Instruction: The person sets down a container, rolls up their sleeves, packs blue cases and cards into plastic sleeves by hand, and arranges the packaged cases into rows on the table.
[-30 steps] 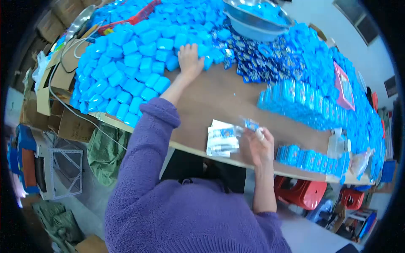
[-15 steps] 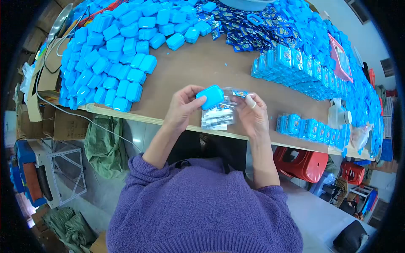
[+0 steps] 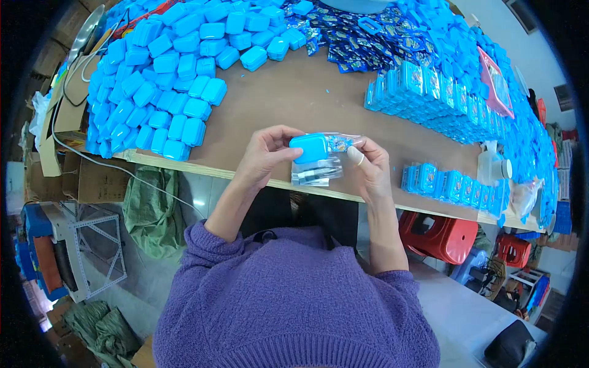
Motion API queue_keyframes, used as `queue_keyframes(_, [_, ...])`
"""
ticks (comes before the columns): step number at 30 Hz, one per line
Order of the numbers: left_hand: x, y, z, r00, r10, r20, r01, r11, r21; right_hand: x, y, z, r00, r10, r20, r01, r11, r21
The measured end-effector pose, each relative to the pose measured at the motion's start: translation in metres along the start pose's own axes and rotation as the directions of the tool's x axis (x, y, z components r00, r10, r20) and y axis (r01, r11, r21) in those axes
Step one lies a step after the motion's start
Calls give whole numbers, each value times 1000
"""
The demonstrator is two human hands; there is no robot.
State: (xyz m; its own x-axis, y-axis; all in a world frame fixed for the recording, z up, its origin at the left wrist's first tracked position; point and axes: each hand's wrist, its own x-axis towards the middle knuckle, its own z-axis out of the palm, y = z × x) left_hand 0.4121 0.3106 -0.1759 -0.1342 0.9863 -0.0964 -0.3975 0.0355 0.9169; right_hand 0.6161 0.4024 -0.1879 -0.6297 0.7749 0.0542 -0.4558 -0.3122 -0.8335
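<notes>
My left hand (image 3: 265, 154) pinches a small blue plastic box (image 3: 311, 148) with rounded corners, its thumb on the near face. A clear plastic bag (image 3: 341, 140) with a printed patch is gripped at its right end by my right hand (image 3: 372, 167); that thumb has a pale wrap on it. The box's right end meets the bag's left part; how far it sits inside, I cannot tell. Just below the box, a stack of clear bags (image 3: 316, 173) lies at the table's front edge, partly covered by the box.
Blue boxes (image 3: 161, 92) are heaped on the left of the table (image 3: 276, 98). Dark printed packets (image 3: 368, 43) lie at the back. Bagged boxes stand in rows (image 3: 423, 92) at right, with a shorter row (image 3: 451, 187) nearer. A white bottle (image 3: 491, 162) and red stool (image 3: 438, 236) are at right.
The box has turned more level and come against the bag. The bag now lies stretched between both hands, with its printed patch facing up.
</notes>
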Motion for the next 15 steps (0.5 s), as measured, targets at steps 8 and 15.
queue_keyframes(8, [0, 9, 7, 996, 49, 79, -54, 997, 54, -8, -12, -2, 990, -33, 136, 66, 967, -245])
queue_keyframes(15, [4, 6, 7, 994, -35, 105, 34, 999, 14, -5, -18, 0, 982, -56, 181, 111, 945, -307])
